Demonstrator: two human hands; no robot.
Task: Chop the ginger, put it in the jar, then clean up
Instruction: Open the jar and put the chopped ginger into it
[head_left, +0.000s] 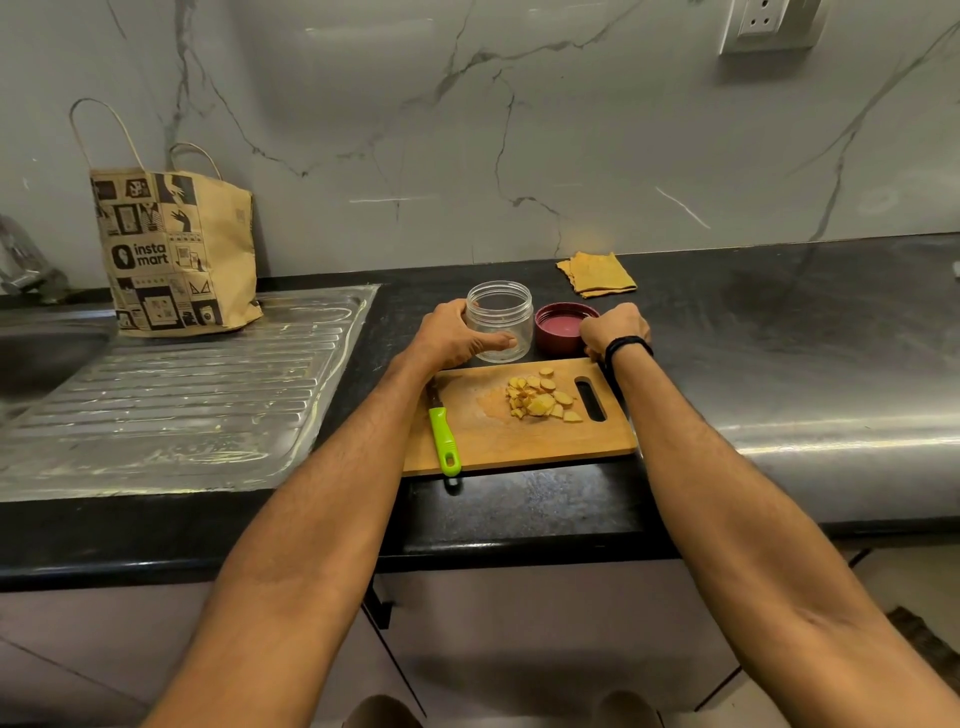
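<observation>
Your left hand (457, 338) grips the clear plastic jar (501, 319), right hand (615, 327) pinches the round maroon lid (561, 327). Pale chopped ginger (540, 397) lies toward you — nearer the right.

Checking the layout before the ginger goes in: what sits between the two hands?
In the head view, a clear plastic jar, held by the left hand, and a dark red round lid, lying open-side-up at the right hand.

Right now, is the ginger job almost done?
About halfway. Done: the ginger pieces lie chopped on the cutting board, and the knife lies on it too. In hand: the left hand holds the empty clear jar, and the right hand holds its maroon lid, which is off. Left: ginger into the jar, then cleaning up.
</observation>
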